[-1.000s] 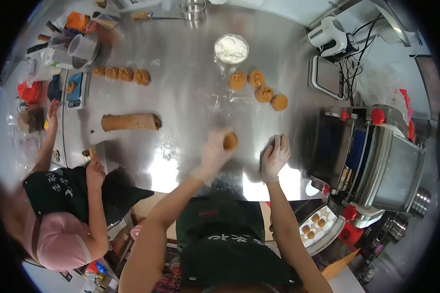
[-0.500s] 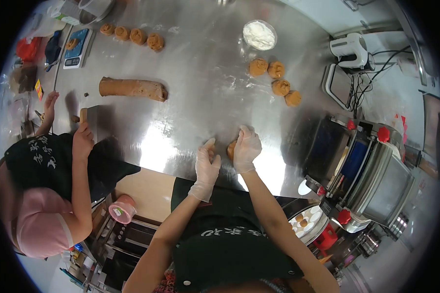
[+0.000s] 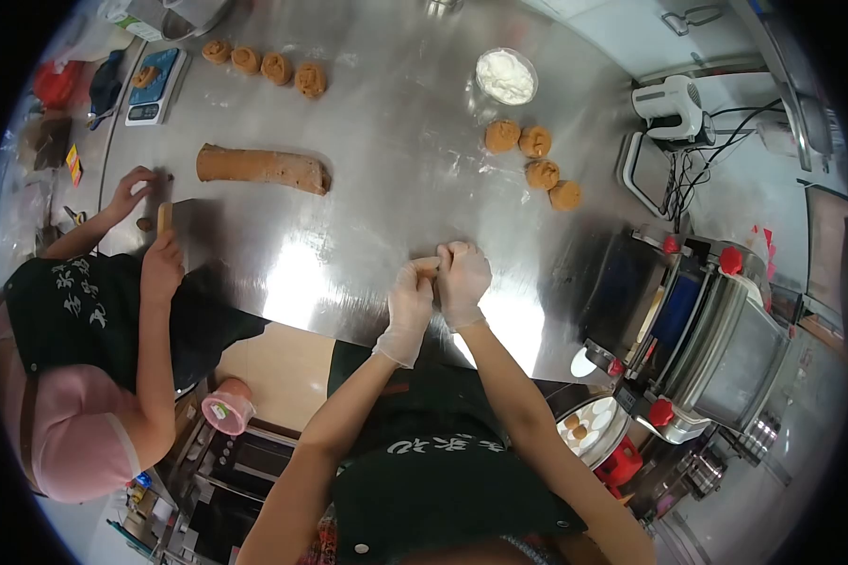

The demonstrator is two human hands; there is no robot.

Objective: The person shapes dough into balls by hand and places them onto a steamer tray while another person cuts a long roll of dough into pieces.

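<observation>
My left hand point(image 3: 410, 306) and my right hand point(image 3: 463, 281), both in clear gloves, meet over the front part of the steel table point(image 3: 377, 217). The fingers of both are curled and pressed together, and whatever lies between them is hidden. Several brown dough pieces point(image 3: 542, 174) sit beyond my right hand, beside a bowl of white powder point(image 3: 506, 76). A thick brown dough log point(image 3: 262, 169) lies to the left, with a row of dough pieces point(image 3: 276, 69) behind it.
At the left a co-worker in a dark apron point(image 3: 75, 301) holds a scraper point(image 3: 165, 218). A scale point(image 3: 155, 87) stands at the back left. A machine with red knobs point(image 3: 688, 330) is on the right, below a white mixer point(image 3: 674, 108).
My left hand has moved right and up to touch my right hand. The brown piece by my right hand is now hidden. The co-worker's free hand has moved towards the scraper.
</observation>
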